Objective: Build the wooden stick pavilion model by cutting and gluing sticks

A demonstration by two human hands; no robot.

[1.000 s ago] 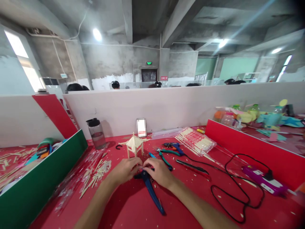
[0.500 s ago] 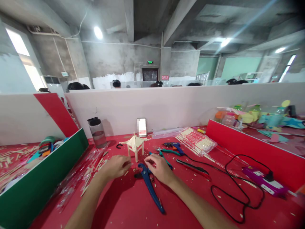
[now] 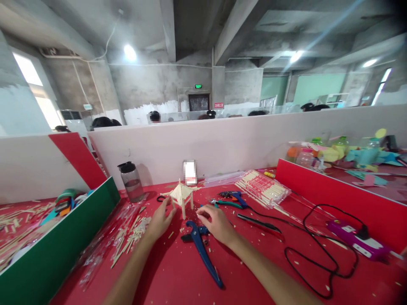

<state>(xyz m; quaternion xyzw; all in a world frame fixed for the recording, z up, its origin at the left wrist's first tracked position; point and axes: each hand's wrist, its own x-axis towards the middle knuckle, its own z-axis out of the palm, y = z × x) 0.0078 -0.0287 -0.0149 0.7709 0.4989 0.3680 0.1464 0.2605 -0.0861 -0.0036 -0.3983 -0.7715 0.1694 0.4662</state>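
Note:
A small pavilion model of pale wooden sticks, with a pointed roof and thin legs, stands upright on the red table. At its left side is my left hand, thumb and fingers apart; I cannot tell whether the fingertips touch the nearest leg. My right hand is just right of the model, thumb and forefinger pinched together. Whatever tiny piece is between those fingertips, if any, is too small to make out. Below the model, between my hands, lies a blue pipe cutter.
Behind the right hand lie green-handled pliers, a blue glue gun and a black-and-red cutter. A black cable runs to a purple power strip. Bagged sticks, a bottle and loose sticks surround them.
My left hand has moved forward to the model's left side, and its fingers have stretched out. The right hand stays pinched near the model's right side. The camera view has shifted slightly.

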